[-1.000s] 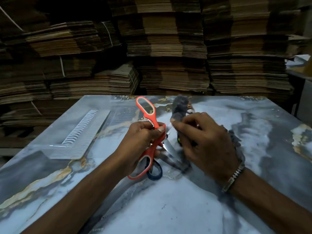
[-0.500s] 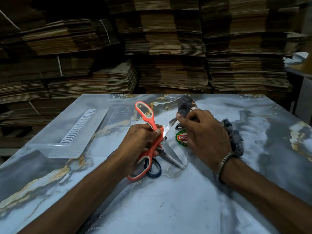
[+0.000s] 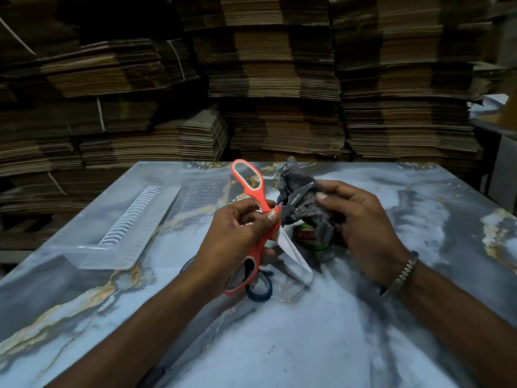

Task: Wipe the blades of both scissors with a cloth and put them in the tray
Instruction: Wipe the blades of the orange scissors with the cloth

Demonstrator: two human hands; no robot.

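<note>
My left hand (image 3: 237,233) grips the orange-handled scissors (image 3: 250,189) near their pivot, held above the table with the blades spread apart. One blade points up and right into the grey cloth (image 3: 300,200), which my right hand (image 3: 361,222) holds wrapped against that blade. The other blade (image 3: 293,253) points down toward the table. A second pair of scissors with a blue handle ring (image 3: 260,287) lies on the table beneath my left hand, mostly hidden. The clear plastic tray (image 3: 123,233) sits at the left of the marble table.
A small round tin with a red and green label (image 3: 307,236) stands on the table under the cloth. Tall stacks of flattened cardboard (image 3: 265,93) rise behind the table's far edge. A table edge with papers (image 3: 492,113) shows at far right.
My left hand lifted and tilted the orange scissors, and the upper blade now points further right. My right hand brought the cloth up around that blade.
</note>
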